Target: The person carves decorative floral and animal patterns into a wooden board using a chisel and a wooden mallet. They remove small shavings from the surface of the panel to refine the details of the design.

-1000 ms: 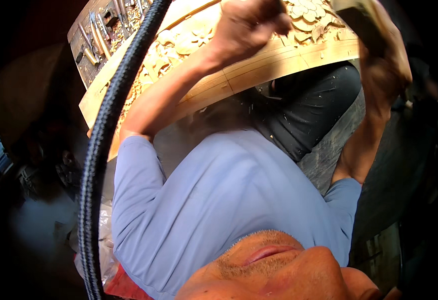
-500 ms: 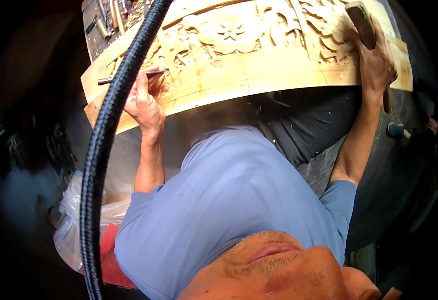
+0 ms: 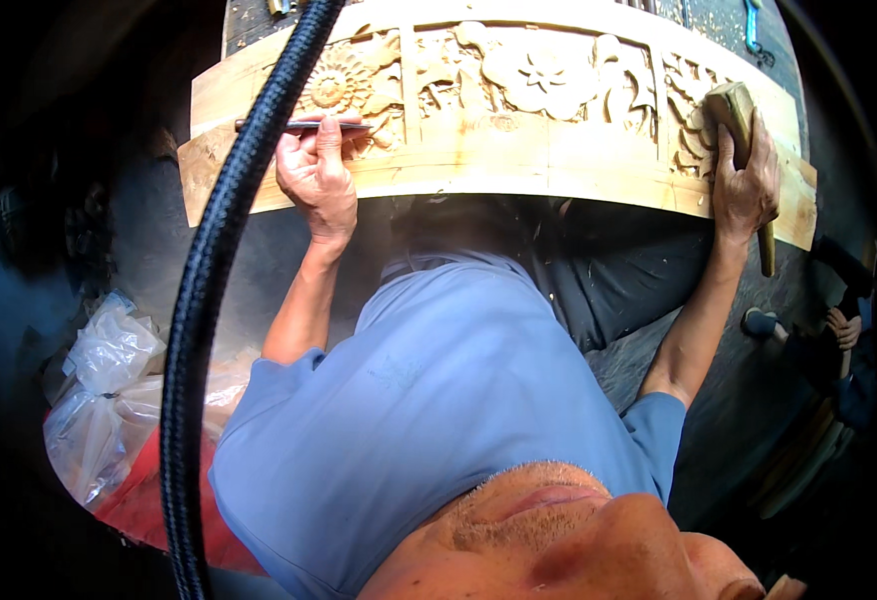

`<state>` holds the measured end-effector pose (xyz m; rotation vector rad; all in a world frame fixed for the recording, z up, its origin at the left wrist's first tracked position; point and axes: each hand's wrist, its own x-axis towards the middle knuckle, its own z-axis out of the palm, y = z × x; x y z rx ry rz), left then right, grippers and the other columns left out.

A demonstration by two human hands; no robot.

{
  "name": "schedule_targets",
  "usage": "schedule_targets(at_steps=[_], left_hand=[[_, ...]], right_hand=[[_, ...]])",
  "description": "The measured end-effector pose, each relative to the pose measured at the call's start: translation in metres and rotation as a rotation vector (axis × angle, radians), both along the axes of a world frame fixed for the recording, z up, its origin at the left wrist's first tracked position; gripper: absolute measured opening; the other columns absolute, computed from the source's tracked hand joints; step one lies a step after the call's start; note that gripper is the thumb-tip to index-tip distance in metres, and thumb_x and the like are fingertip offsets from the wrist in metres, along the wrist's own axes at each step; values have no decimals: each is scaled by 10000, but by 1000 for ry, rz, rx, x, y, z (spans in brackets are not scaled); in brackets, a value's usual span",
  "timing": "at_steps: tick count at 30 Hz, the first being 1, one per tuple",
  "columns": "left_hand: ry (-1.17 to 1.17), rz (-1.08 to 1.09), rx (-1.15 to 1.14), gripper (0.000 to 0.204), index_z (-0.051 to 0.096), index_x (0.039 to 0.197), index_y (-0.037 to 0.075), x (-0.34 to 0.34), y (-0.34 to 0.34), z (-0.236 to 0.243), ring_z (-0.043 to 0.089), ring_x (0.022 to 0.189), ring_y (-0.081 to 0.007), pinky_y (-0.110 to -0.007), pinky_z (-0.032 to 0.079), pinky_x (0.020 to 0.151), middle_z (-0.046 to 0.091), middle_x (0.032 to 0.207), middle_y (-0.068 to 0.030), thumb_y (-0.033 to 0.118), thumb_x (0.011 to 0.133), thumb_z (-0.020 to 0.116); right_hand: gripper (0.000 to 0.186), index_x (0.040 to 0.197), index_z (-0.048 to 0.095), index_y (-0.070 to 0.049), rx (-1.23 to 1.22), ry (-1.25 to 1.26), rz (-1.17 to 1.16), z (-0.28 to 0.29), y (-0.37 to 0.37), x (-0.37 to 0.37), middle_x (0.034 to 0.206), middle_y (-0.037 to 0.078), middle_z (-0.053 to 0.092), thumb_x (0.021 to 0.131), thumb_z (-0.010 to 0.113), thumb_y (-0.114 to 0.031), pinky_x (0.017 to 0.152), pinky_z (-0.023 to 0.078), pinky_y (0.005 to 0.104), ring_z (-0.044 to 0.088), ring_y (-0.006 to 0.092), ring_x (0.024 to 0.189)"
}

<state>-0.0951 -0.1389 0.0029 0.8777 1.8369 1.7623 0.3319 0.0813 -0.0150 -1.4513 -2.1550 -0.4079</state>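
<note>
A long pale wooden panel (image 3: pixel 519 150) carved with flowers and leaves lies across the top of the view. My left hand (image 3: pixel 317 175) holds a thin chisel (image 3: pixel 294 125) flat over the panel's left end, by a carved sunflower. My right hand (image 3: pixel 747 185) grips a wooden mallet (image 3: pixel 737 110) at the panel's right end, its handle pointing down past the edge. My blue shirt (image 3: pixel 439 400) fills the middle below.
A thick black braided hose (image 3: pixel 209 300) hangs down the left side in front of the camera. Clear plastic bags (image 3: pixel 109 390) and something red lie at lower left. Tools lie beyond the panel at the top. Another person's hand (image 3: pixel 844 325) shows at far right.
My left hand has drawn back from the panel's middle to its left end with the chisel. The view has dropped so the whole panel shows; the right hand stays on the mallet.
</note>
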Motion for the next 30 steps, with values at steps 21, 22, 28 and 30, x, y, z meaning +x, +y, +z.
schedule_targets(at_steps=[21,22,28,30], left_hand=[[123,-143,61,69,705,1017,-22,-109,203,-63,765,857,-190,-292,642,819,774,928,-123,-26,981,647],[44,-152,96,72,727,1012,-1,-120,225,-77,763,844,-171,-281,628,802,786,945,-103,1,970,669],[344,3,-331,137,768,1034,124,-115,292,-125,750,855,-148,-328,584,765,799,962,-35,215,975,684],[288,-17,-350,112,774,1008,117,-104,315,-132,750,844,-151,-334,583,766,796,934,-48,170,957,690]], right_hand=[[583,1448,583,-136,-197,4,-140,-76,6,15,1329,159,659,917,740,-318,1001,493,467,637,364,1184],[585,1447,584,-135,-199,15,-127,-77,5,13,1331,159,658,914,741,-317,1004,491,469,636,364,1188],[621,1473,558,-110,-205,36,-128,-76,4,14,1353,190,639,890,749,-204,1042,466,483,612,395,1224],[630,1467,562,-104,-211,80,-154,-68,3,22,1358,190,636,876,757,-198,1047,463,483,608,396,1230]])
